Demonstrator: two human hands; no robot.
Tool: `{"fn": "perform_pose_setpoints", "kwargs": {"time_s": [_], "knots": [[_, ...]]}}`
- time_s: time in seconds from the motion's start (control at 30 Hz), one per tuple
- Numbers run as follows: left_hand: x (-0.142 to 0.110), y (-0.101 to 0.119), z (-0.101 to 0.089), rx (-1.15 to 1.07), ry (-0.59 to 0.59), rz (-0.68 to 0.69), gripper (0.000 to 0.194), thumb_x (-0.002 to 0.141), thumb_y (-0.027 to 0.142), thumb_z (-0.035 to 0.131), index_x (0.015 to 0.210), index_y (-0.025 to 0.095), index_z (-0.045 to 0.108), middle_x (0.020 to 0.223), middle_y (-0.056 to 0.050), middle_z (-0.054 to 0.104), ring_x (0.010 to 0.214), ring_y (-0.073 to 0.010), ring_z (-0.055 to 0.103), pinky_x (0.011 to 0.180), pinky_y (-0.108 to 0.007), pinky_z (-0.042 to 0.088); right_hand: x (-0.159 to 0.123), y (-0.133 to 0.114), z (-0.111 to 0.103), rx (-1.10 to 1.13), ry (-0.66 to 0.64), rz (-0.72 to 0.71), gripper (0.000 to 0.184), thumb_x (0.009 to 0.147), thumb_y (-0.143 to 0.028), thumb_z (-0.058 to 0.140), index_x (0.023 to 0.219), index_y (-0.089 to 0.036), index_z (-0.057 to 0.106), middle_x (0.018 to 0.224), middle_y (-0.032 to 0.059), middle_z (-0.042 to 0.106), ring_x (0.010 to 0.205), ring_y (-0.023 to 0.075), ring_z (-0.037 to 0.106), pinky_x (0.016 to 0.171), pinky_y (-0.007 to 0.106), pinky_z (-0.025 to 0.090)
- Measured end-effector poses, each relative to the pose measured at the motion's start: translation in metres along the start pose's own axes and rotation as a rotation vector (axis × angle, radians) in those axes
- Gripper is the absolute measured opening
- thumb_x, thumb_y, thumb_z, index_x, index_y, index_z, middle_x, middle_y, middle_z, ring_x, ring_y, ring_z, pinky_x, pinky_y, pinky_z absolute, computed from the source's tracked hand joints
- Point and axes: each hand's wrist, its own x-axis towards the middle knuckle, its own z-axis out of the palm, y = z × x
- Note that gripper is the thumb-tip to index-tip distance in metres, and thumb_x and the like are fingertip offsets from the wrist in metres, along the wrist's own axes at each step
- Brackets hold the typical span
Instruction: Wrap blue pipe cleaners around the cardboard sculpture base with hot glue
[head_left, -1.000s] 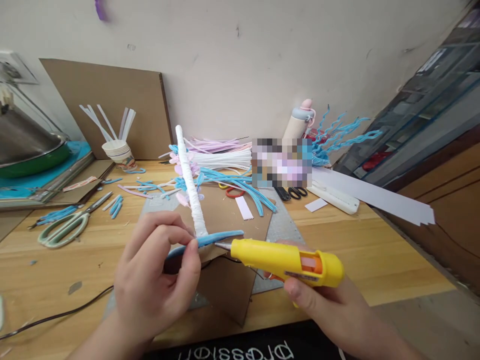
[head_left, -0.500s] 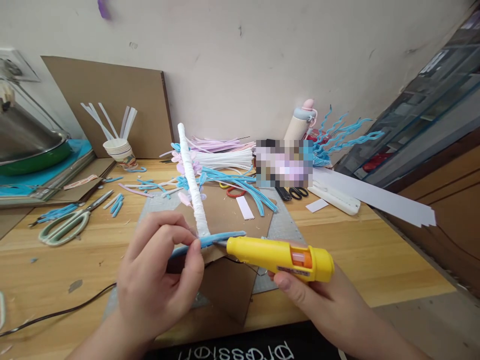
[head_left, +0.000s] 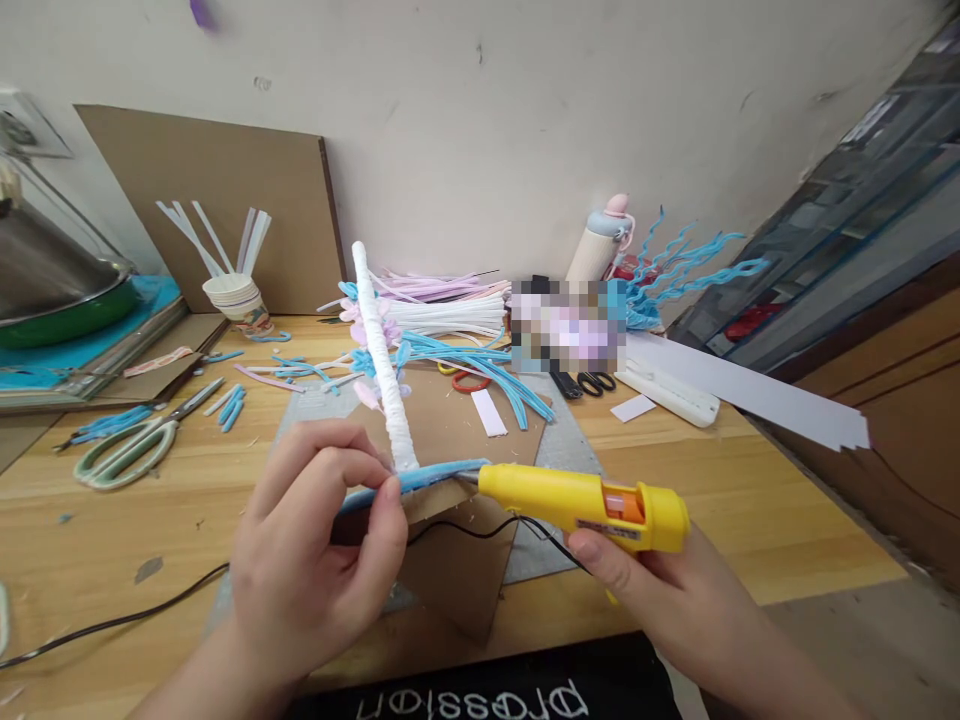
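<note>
Between its thumb and index finger, my left hand point(head_left: 322, 550) pinches a blue pipe cleaner point(head_left: 431, 477) that lies crosswise in front of me. My right hand point(head_left: 645, 580) is wrapped round a yellow hot glue gun point(head_left: 570, 497); its metal nozzle meets the pipe cleaner near the right end. Just beyond my left fingers, a white wrapped stick point(head_left: 381, 370) rises at a slant, its lower end close to the blue strip. Pink and blue fuzzy flower shapes point(head_left: 367, 325) cluster along the stick. Whether the pipe cleaner touches the stick is unclear.
Green-handled scissors point(head_left: 127, 455) lie at left. Blue pipe cleaners point(head_left: 517, 385) and white ones point(head_left: 450, 318) spread behind the stick. A paper cup point(head_left: 238, 300), a bottle point(head_left: 596, 245) and a white power strip point(head_left: 671, 393) stand or lie farther back. The glue gun's black cord point(head_left: 480, 530) crosses below.
My right hand has drawn the glue gun to the right along the blue pipe cleaner, nozzle moving toward its right end. My left hand keeps its pinch almost in place.
</note>
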Motion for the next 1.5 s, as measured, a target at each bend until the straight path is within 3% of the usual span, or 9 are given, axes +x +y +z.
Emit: {"fn": "perform_pose_setpoints", "kwargs": {"time_s": [0.33, 0.63, 1.13, 1.3, 1.43, 1.5], "knots": [[0.001, 0.000, 0.000, 0.000, -0.003, 0.013, 0.017, 0.080, 0.005, 0.059, 0.081, 0.021, 0.054, 0.085, -0.003, 0.057, 0.080, -0.0171, 0.057, 0.069, -0.036, 0.048, -0.005, 0.005, -0.006, -0.217, 0.114, -0.088, 0.021, 0.087, -0.044, 0.061, 0.090, -0.027, 0.074, 0.067, 0.0015, 0.066, 0.061, 0.0202, 0.062, 0.059, 0.031, 0.055], [0.001, -0.001, 0.001, 0.001, -0.004, -0.003, 0.018, 0.080, 0.005, 0.059, 0.082, 0.022, 0.054, 0.087, -0.003, 0.057, 0.080, -0.0172, 0.057, 0.068, -0.037, 0.049, -0.006, 0.010, -0.009, -0.382, 0.081, -0.185, 0.019, 0.092, -0.038, 0.058, 0.079, -0.025, 0.065, 0.067, 0.0002, 0.063, 0.062, 0.0182, 0.061, 0.059, 0.031, 0.049], [0.002, -0.001, 0.001, 0.004, 0.012, -0.003, 0.018, 0.080, 0.006, 0.059, 0.082, 0.024, 0.054, 0.086, -0.003, 0.058, 0.081, -0.0185, 0.058, 0.069, -0.039, 0.048, -0.006, 0.008, -0.010, -0.431, 0.055, -0.143, 0.028, 0.093, -0.042, 0.055, 0.072, -0.023, 0.055, 0.068, -0.0007, 0.057, 0.064, 0.0174, 0.057, 0.059, 0.031, 0.044], [0.001, -0.002, 0.000, 0.004, 0.004, -0.007, 0.017, 0.080, 0.007, 0.059, 0.082, 0.023, 0.054, 0.087, -0.003, 0.057, 0.081, -0.0180, 0.057, 0.069, -0.039, 0.048, -0.004, 0.013, -0.018, -0.297, 0.001, -0.036, 0.023, 0.089, -0.045, 0.061, 0.082, -0.024, 0.062, 0.075, 0.0007, 0.064, 0.072, 0.0189, 0.060, 0.065, 0.032, 0.048], [0.001, -0.003, 0.002, 0.004, 0.009, -0.012, 0.017, 0.079, 0.006, 0.059, 0.080, 0.022, 0.053, 0.086, -0.003, 0.056, 0.079, -0.0167, 0.058, 0.068, -0.039, 0.048, 0.013, 0.048, -0.032, 0.056, 0.098, 0.162, 0.039, 0.089, -0.059, 0.055, 0.086, -0.021, 0.065, 0.069, 0.0005, 0.063, 0.052, 0.0122, 0.052, 0.047, 0.025, 0.040], [0.000, -0.004, 0.002, -0.006, 0.017, -0.011, 0.018, 0.078, 0.005, 0.060, 0.079, 0.022, 0.053, 0.087, -0.002, 0.055, 0.077, -0.0161, 0.058, 0.067, -0.038, 0.049, 0.025, 0.072, -0.038, 0.250, 0.132, 0.238, 0.044, 0.091, -0.060, 0.051, 0.086, -0.018, 0.064, 0.067, 0.0005, 0.061, 0.051, 0.0106, 0.050, 0.046, 0.024, 0.037]]}}
